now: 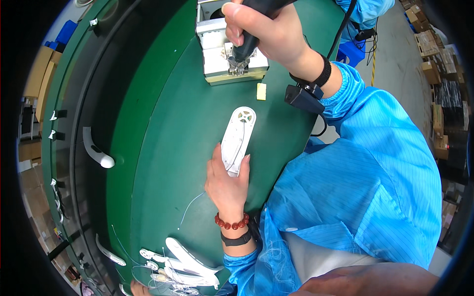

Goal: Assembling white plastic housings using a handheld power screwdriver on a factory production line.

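A black electric screwdriver [252, 29] is gripped in my right hand [276, 37]. Its tip meets the metal front of a white box-shaped screw feeder [215, 55] at the top of the view. My left hand [227, 185], wearing a red bead bracelet, holds the near end of a long white plastic housing [238, 135] flat on the green table, with thumb and fingers on either side. The housing has a round spoked opening at its far end and a thin wire along it. A small yellow block [261, 92] lies between housing and feeder.
White curved shells and wired parts [190, 264] are heaped at the bottom. A thin wire [190, 209] lies left of my left hand. A dark belt [96, 197] along the left carries a white curved piece [101, 155]. Another person's hand [139, 289] shows at the lower edge.
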`<action>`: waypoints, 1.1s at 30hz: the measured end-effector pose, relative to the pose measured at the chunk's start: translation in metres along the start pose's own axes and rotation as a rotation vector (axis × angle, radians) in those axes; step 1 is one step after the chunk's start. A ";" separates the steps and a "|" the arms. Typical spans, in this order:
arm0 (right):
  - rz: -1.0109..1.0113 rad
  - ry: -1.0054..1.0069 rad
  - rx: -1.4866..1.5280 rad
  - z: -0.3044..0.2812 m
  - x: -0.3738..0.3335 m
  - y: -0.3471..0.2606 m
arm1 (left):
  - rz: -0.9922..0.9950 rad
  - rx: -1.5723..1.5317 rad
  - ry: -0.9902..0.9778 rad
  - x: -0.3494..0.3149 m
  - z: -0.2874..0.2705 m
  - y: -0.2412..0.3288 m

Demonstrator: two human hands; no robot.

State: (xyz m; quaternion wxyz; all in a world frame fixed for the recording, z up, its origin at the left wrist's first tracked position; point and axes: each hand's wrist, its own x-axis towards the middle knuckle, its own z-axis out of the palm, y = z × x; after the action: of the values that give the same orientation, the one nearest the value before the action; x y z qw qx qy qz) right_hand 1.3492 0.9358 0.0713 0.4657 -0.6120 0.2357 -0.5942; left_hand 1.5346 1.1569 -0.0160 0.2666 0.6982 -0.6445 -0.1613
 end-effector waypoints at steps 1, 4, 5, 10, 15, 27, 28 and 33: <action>0.020 -0.012 -0.010 0.001 0.000 -0.001 | 0.072 0.023 0.047 -0.001 0.001 -0.003; 0.049 -0.011 0.006 0.006 0.000 -0.005 | 0.069 0.022 0.050 -0.002 -0.001 -0.004; 0.057 0.001 0.033 0.008 -0.001 -0.006 | 0.070 0.022 0.049 -0.003 -0.001 -0.004; 0.043 -0.006 0.027 0.011 -0.004 -0.002 | -0.050 -0.032 -0.035 -0.008 -0.010 0.000; 0.079 -0.062 -0.019 0.018 -0.005 -0.006 | -0.065 -0.043 -0.034 -0.014 -0.014 -0.002; 0.219 -0.247 0.291 0.048 -0.055 0.003 | -0.057 -0.016 -0.022 -0.009 -0.011 -0.016; 0.194 -0.256 0.284 0.054 -0.058 -0.001 | -0.050 -0.018 -0.016 -0.010 -0.011 -0.017; 0.270 -0.254 0.356 0.073 -0.070 -0.004 | 0.007 0.006 -0.047 -0.013 -0.018 -0.017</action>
State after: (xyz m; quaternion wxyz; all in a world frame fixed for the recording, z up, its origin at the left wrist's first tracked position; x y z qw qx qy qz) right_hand 1.4045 1.0174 0.0497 0.6672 -0.5528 0.1468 -0.4772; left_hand 1.5574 1.1732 -0.0131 0.2499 0.6930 -0.6533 -0.1747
